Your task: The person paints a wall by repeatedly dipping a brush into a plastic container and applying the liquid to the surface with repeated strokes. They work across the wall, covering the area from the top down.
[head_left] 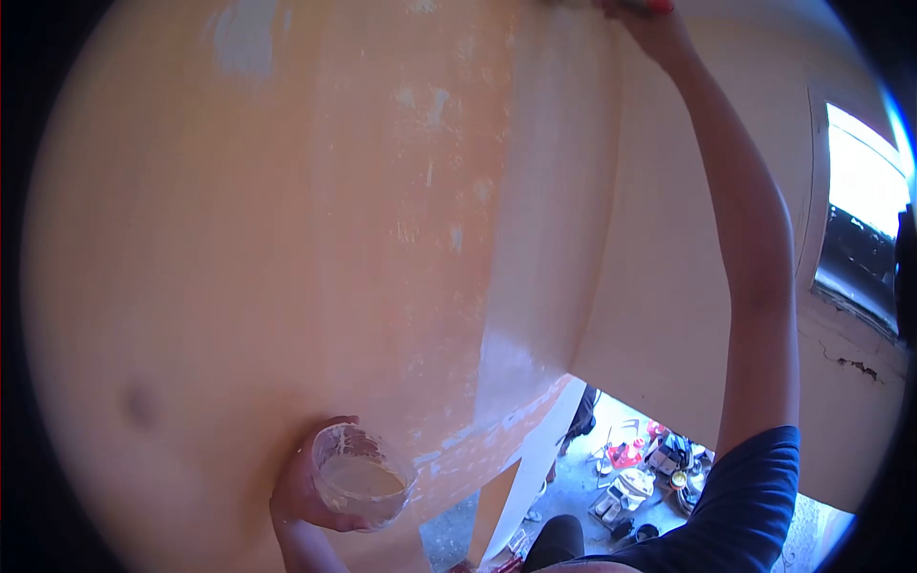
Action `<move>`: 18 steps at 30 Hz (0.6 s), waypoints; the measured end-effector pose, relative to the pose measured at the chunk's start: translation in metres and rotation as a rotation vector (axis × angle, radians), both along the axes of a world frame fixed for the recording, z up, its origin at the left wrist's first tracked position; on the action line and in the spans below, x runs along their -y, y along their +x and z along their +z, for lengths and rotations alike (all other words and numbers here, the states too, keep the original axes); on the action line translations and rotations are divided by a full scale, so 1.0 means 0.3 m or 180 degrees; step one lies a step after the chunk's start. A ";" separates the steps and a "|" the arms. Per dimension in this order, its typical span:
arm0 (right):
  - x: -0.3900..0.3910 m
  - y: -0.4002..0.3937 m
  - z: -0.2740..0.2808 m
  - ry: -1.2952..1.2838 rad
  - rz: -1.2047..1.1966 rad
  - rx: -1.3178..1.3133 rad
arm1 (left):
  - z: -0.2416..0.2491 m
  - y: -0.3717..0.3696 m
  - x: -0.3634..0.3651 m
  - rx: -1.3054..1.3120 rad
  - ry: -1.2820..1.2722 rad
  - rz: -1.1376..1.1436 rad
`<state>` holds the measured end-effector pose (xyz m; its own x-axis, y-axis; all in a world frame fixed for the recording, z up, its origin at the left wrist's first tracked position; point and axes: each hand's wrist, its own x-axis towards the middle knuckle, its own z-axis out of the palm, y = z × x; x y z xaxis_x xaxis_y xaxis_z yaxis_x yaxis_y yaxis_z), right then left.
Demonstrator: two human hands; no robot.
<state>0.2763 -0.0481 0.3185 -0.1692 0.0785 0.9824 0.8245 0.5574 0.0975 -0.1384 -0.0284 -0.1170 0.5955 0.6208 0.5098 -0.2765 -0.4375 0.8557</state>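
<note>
My left hand (pixel 310 492) is wrapped round a clear plastic tub (pixel 363 477) at the lower left, close to the orange-painted wall (pixel 401 286). Pale, creamy liquid lies in the tub, and its inner side is smeared. My right arm reaches up to the top edge of the view, where my right hand (pixel 650 24) is closed on a tool with a red handle (pixel 659 5). The tool's far end is blurred and partly cut off near the wall. A whitish band (pixel 544 191) runs down the wall below it, and white patches mark the orange paint.
A window opening (pixel 864 220) is at the far right, with cracked plaster (pixel 855 368) beneath it. Far below, tools and containers (pixel 626 487) lie on the floor (pixel 568 477). A dark-clothed knee (pixel 557 544) shows at the bottom.
</note>
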 end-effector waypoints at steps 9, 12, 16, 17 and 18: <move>0.030 0.127 -1.116 -0.1585 0.0147 0.1456 | -0.040 0.004 -0.021 0.0320 -0.0098 -0.0217; 0.101 0.113 -1.299 -0.2326 0.0425 0.1628 | -0.031 0.009 -0.025 0.0390 -0.0299 -0.0311; 0.078 0.212 -1.119 -0.1364 -0.0655 0.0194 | -0.032 0.053 -0.024 0.0618 -0.0271 -0.0561; 0.035 0.229 -1.035 -0.0648 -0.0207 0.0604 | -0.035 0.055 -0.030 0.0642 -0.0030 -0.0599; -0.002 0.241 -0.973 0.0085 0.0231 0.1008 | -0.038 0.059 -0.035 0.0676 0.0214 -0.0640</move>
